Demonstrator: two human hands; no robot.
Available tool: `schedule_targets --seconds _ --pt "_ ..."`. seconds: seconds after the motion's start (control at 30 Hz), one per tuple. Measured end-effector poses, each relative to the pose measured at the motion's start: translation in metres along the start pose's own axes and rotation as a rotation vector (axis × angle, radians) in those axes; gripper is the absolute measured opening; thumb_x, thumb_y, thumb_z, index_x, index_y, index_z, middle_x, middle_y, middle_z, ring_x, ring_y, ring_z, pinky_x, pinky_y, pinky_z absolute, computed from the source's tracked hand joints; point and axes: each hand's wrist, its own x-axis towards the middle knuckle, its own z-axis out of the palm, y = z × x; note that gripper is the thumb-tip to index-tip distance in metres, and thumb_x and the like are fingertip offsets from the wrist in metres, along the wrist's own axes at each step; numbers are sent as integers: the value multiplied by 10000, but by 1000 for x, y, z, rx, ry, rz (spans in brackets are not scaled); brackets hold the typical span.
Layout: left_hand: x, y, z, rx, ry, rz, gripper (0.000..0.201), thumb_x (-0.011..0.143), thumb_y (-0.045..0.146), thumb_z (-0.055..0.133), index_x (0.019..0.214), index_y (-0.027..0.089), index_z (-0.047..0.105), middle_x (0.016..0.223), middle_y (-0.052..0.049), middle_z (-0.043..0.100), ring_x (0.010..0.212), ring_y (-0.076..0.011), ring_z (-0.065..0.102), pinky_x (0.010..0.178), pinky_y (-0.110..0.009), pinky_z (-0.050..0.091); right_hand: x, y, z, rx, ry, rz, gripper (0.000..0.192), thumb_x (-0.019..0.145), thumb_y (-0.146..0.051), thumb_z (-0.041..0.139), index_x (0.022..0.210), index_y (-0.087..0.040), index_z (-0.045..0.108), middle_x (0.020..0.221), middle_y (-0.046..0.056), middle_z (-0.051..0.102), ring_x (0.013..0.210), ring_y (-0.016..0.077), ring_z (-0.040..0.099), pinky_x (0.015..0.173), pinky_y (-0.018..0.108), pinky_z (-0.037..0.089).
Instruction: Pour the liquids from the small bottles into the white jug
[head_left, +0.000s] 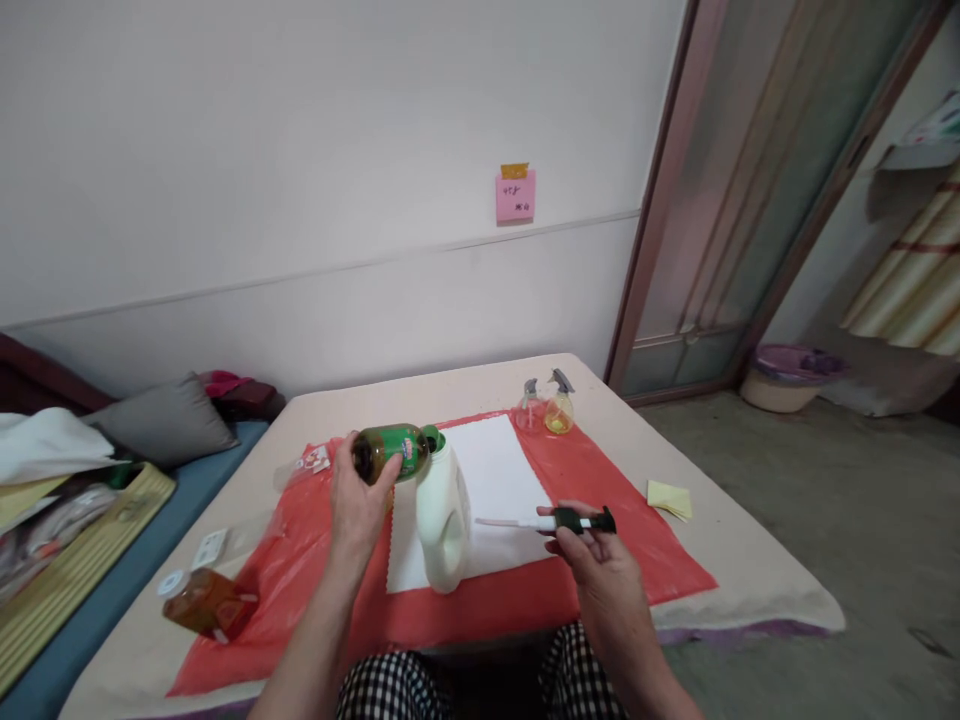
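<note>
A person's left hand point(358, 500) grips a dark, green-labelled bottle point(390, 450) tipped on its side, its mouth meeting the green neck of a smooth white plastic jug point(442, 520) standing upright on a white sheet point(499, 475). To the right, the right hand point(592, 550) pinches a dark pump head point(585, 520), its thin white tube pointing left toward the jug. A red plastic cloth point(600, 490) covers the beige table point(750, 560). Two small clear spray bottles point(546, 405) stand at the far edge; an amber bottle point(206, 602) lies near left, a yellow note point(669, 497) at right.
</note>
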Motion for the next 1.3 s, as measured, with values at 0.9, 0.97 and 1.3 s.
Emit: schedule_targets --seconds 0.9,0.97,1.3 --pt "62 108 26 693 -366 277 584 818 576 598 1299 246 581 1296 -137 609 1200 -376 546 948 -475 462 -3 -9 -8 -2 -7 20 485 638 -501 877 998 -229 700 1103 59 734 848 183 657 814 337 551" --pt "61 105 28 667 -351 276 579 823 566 598 1299 238 581 1298 -142 604 1205 -373 545 957 -476 462 -3 -10 -7 -6 -1 24 493 629 -507 880 992 -225 702 1094 61 737 833 180 655 810 338 549" --pt "41 63 13 341 -194 207 754 807 538 662 1464 228 460 1393 -155 540 1324 -364 495 1095 -521 406 -6 -11 -8 8 -2 22 470 633 -480 883 984 -217 713 1086 77 747 811 191 667 798 358 556"
